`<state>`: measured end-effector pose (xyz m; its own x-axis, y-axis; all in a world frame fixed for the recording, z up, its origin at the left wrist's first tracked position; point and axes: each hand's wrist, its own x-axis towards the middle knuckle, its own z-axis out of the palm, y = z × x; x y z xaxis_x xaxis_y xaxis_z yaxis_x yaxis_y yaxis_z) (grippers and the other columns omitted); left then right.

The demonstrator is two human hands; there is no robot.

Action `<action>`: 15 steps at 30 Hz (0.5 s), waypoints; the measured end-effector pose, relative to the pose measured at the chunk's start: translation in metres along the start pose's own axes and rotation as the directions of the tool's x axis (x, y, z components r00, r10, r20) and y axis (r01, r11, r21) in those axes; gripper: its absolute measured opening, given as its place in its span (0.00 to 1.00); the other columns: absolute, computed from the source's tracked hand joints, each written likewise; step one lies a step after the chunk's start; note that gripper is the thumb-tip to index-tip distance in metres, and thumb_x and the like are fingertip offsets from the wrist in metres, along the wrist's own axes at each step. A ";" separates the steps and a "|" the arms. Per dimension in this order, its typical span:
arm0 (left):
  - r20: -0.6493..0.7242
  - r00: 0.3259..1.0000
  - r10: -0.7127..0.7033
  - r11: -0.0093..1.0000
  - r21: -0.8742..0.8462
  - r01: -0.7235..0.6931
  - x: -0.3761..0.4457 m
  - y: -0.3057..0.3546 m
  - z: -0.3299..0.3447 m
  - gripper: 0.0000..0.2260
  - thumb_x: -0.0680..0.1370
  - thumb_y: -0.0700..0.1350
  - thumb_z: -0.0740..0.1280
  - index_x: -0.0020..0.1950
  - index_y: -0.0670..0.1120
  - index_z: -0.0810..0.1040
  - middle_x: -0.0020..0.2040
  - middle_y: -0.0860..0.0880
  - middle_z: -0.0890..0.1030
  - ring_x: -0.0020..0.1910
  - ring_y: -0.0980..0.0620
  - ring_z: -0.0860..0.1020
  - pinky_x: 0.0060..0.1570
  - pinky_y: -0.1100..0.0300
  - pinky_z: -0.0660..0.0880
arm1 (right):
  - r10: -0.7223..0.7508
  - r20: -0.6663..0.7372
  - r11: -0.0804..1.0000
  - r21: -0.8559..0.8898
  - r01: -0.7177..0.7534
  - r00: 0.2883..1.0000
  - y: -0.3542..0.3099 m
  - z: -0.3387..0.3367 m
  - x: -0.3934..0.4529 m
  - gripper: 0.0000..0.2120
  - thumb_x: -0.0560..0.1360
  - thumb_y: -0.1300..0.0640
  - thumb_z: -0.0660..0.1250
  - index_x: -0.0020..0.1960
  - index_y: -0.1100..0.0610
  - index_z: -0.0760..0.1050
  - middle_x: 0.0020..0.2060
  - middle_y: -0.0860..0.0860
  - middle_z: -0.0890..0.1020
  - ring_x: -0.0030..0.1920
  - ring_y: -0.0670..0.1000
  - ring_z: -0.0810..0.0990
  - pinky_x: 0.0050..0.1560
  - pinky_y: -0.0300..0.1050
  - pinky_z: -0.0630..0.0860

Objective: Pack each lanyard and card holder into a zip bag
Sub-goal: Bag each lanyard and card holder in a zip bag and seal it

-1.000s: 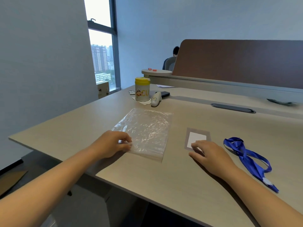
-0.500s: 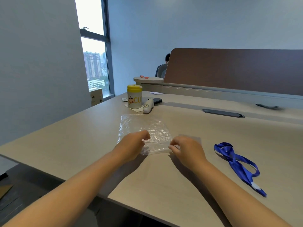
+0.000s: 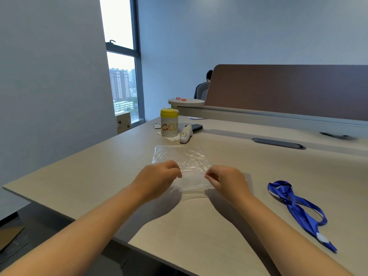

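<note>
A clear zip bag [image 3: 182, 157] was laid flat on the pale bench [image 3: 258, 168], its near red-lined mouth pinched at one end by the left hand [image 3: 159, 179] and at the other by the right hand [image 3: 227, 181]. A blue lanyard [image 3: 296, 208] was left on the bench, well apart to the right of the right hand.

An office: long desk [image 3: 99, 176] with divider screen [image 3: 288, 92], high-rise window [image 3: 121, 76].
</note>
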<state>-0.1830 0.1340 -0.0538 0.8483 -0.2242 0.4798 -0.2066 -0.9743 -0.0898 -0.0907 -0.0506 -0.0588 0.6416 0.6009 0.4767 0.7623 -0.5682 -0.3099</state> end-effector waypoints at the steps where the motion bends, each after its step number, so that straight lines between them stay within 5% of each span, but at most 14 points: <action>1: 0.016 1.000 -0.023 1.000 0.011 0.023 -0.001 -0.001 -0.003 0.09 0.65 0.39 0.76 0.43 0.47 0.83 0.44 0.48 0.85 0.35 0.50 0.84 0.31 0.60 0.80 | 0.012 -0.026 1.000 0.011 -0.012 1.000 0.002 -0.001 0.001 0.11 0.76 0.54 0.62 0.52 0.58 0.79 0.49 0.53 0.84 0.48 0.54 0.79 0.43 0.41 0.68; 5: 0.139 0.956 -0.259 0.966 0.027 0.258 -0.004 -0.005 -0.006 0.20 0.75 0.52 0.65 0.67 0.52 0.70 0.65 0.53 0.75 0.60 0.51 0.76 0.59 0.59 0.73 | 0.048 -0.062 0.997 0.065 -0.044 0.997 0.006 -0.006 0.006 0.11 0.76 0.55 0.63 0.52 0.58 0.79 0.48 0.55 0.84 0.48 0.56 0.80 0.48 0.46 0.74; 11: 0.174 0.892 -0.418 0.899 -0.058 0.433 0.007 -0.010 0.002 0.31 0.72 0.52 0.70 0.71 0.49 0.61 0.63 0.50 0.74 0.60 0.50 0.74 0.60 0.57 0.71 | 0.177 -0.039 0.959 0.232 -0.164 0.983 0.019 -0.022 0.000 0.20 0.74 0.52 0.66 0.63 0.59 0.71 0.60 0.54 0.77 0.60 0.52 0.75 0.61 0.47 0.72; 15: 0.181 0.858 -0.480 0.864 -0.070 0.498 0.023 -0.008 0.009 0.35 0.70 0.51 0.72 0.72 0.48 0.59 0.65 0.48 0.72 0.61 0.48 0.73 0.59 0.55 0.73 | 0.267 0.259 0.951 0.082 -0.297 0.928 0.049 -0.030 -0.021 0.34 0.69 0.47 0.70 0.70 0.54 0.61 0.68 0.51 0.68 0.65 0.51 0.69 0.61 0.43 0.68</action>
<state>-0.1577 0.1364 -0.0503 0.9156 0.2713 0.2967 0.2099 -0.9520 0.2227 -0.0694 -0.1083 -0.0589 0.8211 0.5515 0.1470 0.5419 -0.6725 -0.5041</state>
